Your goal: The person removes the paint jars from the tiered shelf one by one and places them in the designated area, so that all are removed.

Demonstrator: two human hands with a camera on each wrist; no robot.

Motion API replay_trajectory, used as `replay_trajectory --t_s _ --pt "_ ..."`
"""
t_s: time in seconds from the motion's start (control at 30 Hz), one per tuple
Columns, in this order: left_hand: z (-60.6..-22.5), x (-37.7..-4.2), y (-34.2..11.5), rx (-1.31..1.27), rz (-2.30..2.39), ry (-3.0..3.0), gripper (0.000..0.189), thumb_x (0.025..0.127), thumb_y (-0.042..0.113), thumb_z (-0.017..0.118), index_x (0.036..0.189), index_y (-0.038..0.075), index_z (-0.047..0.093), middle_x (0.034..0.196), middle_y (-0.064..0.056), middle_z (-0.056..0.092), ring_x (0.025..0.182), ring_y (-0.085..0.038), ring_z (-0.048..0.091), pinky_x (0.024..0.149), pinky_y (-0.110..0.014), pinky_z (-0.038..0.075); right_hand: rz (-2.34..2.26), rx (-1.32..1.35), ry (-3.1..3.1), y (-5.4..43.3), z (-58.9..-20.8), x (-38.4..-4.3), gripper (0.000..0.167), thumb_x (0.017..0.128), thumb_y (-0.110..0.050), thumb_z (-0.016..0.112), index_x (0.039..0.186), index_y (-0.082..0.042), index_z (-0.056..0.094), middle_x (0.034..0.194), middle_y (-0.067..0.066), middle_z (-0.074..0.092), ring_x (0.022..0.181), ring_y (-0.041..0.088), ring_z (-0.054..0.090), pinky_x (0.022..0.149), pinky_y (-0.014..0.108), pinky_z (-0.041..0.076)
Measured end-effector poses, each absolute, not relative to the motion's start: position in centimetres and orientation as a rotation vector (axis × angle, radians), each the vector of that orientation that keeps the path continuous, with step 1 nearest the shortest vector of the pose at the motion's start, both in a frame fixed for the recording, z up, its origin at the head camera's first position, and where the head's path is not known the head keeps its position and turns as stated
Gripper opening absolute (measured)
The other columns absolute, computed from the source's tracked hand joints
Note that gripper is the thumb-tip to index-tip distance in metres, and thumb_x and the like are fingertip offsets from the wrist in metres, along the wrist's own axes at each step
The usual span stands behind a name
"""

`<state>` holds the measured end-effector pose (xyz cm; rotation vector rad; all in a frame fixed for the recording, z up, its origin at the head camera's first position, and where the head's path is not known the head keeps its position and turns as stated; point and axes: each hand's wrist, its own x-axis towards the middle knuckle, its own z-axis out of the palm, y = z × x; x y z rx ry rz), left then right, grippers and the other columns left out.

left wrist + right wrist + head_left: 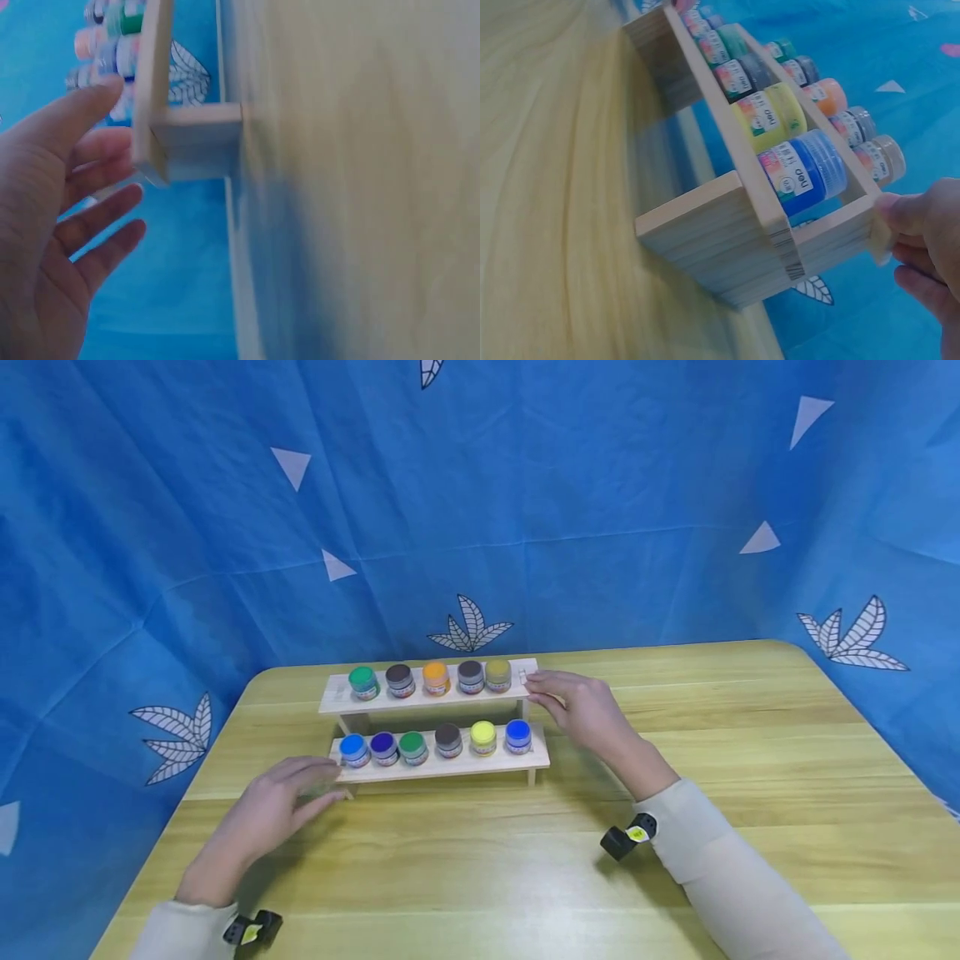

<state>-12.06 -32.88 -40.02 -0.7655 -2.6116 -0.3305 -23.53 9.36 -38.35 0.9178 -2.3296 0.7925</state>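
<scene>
A two-tier wooden rack (442, 766) stands on the table, carrying paint jars. Its upper tier holds green, dark, orange and olive-yellow jars; the lower one has light blue, purple, green, dark, yellow (771, 116) and blue (802, 172) jars. My right hand (585, 710) pinches the right end of the upper shelf (840, 232), with the thumb at its corner and the fingers on the far side. At the left end of the lower shelf (154, 75), my left hand (266, 810) has its fingertips right at the board, with thumb and fingers spread and loosely bent.
The light wooden table (465, 877) extends to both sides and in front of the rack. Behind it hangs a blue cloth (600, 485) with white leaf and triangle prints. A small black camera (628, 837) is strapped to each wrist.
</scene>
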Motion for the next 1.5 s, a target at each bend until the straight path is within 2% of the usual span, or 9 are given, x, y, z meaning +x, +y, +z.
replay_trajectory --t_s 0.23,0.43,0.9,1.17,1.5 --pt "-40.3 -13.7 -33.5 -0.568 -0.451 -2.81 0.065 0.082 0.041 0.077 0.133 0.005 0.059 0.132 -0.02 0.058 0.119 -0.042 0.054 0.097 -0.061 0.044 0.815 0.903 -2.365 9.7 -38.4 -23.4 0.024 0.089 -0.015 0.074 0.111 -0.007 0.075 0.112 0.008 0.071 0.107 0.026 0.067 0.094 0.043 0.052" --pt "-40.6 -14.9 -33.4 -0.583 -0.5 -2.883 0.077 0.078 0.051 0.077 0.136 0.004 0.057 0.137 -0.018 0.054 0.125 -0.041 0.05 0.1 -0.059 0.042 0.804 0.901 -2.365 9.8 -38.2 -23.2 0.024 0.089 -0.016 0.074 0.111 -0.007 0.075 0.111 0.008 0.072 0.107 0.026 0.067 0.094 0.044 0.052" --pt "-40.8 -14.9 -33.3 -0.605 -0.518 -2.87 0.062 0.076 0.049 0.079 0.117 0.003 0.071 0.13 -0.016 0.061 0.117 -0.04 0.056 0.096 -0.057 0.047 0.772 0.951 -2.352 10.1 -37.9 -22.8 0.024 0.088 -0.014 0.075 0.111 -0.006 0.075 0.111 0.008 0.072 0.107 0.027 0.067 0.094 0.043 0.052" --pt "-39.8 -14.4 -33.8 -0.555 -0.527 -2.891 0.06 0.077 0.049 0.079 0.116 0.004 0.072 0.129 -0.015 0.061 0.116 -0.04 0.057 0.095 -0.057 0.047 0.794 0.946 -2.413 9.2 -37.5 -22.8 0.026 0.092 -0.021 0.071 0.114 -0.008 0.073 0.114 0.007 0.071 0.111 0.026 0.065 0.097 0.044 0.05" --pt "-40.3 -14.8 -33.5 -0.559 -0.527 -2.911 0.062 0.078 0.049 0.078 0.118 0.002 0.07 0.131 -0.018 0.059 0.118 -0.042 0.056 0.096 -0.058 0.046 0.811 0.885 -2.453 9.0 -37.2 -22.3 0.038 0.093 -0.03 0.07 0.124 -0.009 0.067 0.122 0.011 0.067 0.116 0.03 0.06 0.1 0.045 0.047"
